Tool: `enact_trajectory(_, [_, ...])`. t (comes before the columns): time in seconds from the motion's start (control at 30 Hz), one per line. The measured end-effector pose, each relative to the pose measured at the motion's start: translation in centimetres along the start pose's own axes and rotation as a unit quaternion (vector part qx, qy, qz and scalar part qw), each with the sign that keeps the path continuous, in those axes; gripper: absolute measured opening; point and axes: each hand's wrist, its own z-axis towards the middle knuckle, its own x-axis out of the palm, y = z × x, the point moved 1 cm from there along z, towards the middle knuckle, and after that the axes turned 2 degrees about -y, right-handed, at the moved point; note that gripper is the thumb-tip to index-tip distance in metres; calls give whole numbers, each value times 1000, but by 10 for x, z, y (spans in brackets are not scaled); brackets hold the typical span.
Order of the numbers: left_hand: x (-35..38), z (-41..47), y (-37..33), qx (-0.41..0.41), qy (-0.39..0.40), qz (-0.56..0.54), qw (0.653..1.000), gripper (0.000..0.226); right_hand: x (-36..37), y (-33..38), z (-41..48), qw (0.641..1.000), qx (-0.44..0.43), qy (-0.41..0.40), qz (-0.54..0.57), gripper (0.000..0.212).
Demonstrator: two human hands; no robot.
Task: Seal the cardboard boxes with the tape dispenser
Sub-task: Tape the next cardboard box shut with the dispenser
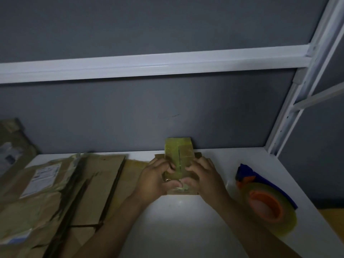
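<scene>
Currently held: a small cardboard box [178,155], gripped at its near end by both hands, its far end close to the grey partition [167,112].
Box position: middle of the white tabletop [186,229]; whether its base rests on the surface or is lifted a little cannot be told.
Box surface: glossy yellowish tape covers the top, with a dark seam running down the middle between the two flaps.
Left hand [154,180]: fingers [170,169] curled over the box's left side and top, thumb laid along the near edge.
Right hand [202,175]: fingers [191,168] curled over the right side and top, thumb meeting the left thumb at the near edge.
Tape dispenser [268,200]: blue body, orange hub, roll of clear tape; lies on its side on the tabletop to the right of the right hand, apart from it and touched by neither hand.
Flattened cardboard [104,183]: a loose stack on the left part of the tabletop, just beside the left forearm.
Shipping label [42,179]: white, stuck on the leftmost flattened piece; its print is too blurred to read.
White rail [149,66]: runs across the partition above the work area.
Lighting: dim, with one bright patch on the tabletop just below the hands.
</scene>
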Motion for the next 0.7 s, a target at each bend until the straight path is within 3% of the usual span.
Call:
enact_trajectory(0.2, [-11,-9,12,21,48,-66,996,38,-7,-14,-12,996,-68,42,40,45])
enact_trajectory(0.3, [-15,-13,11,41,63,-76,994,41,-8,-24,-14,992,-114,57,24,51])
enact_trajectory(0.37, [-19,-15,3,58,73,-83,992,46,-9,-29,-14,989,-103,64,82,53])
enact_trajectory(0.43, [-25,-9,-4,24,90,-85,992,55,-16,-31,-13,983,-83,78,146,47])
enact_trajectory(0.53, [-28,11,-3,-47,36,28,998,72,-32,-33,-9,971,-66,83,213,36])
enact_trajectory(0.63, [-20,24,2,-149,70,23,986,72,-41,-41,-5,980,-95,49,167,46])
enact_trajectory(0.7, [-14,26,1,-197,93,-24,976,70,-49,-50,-2,987,-121,23,107,35])
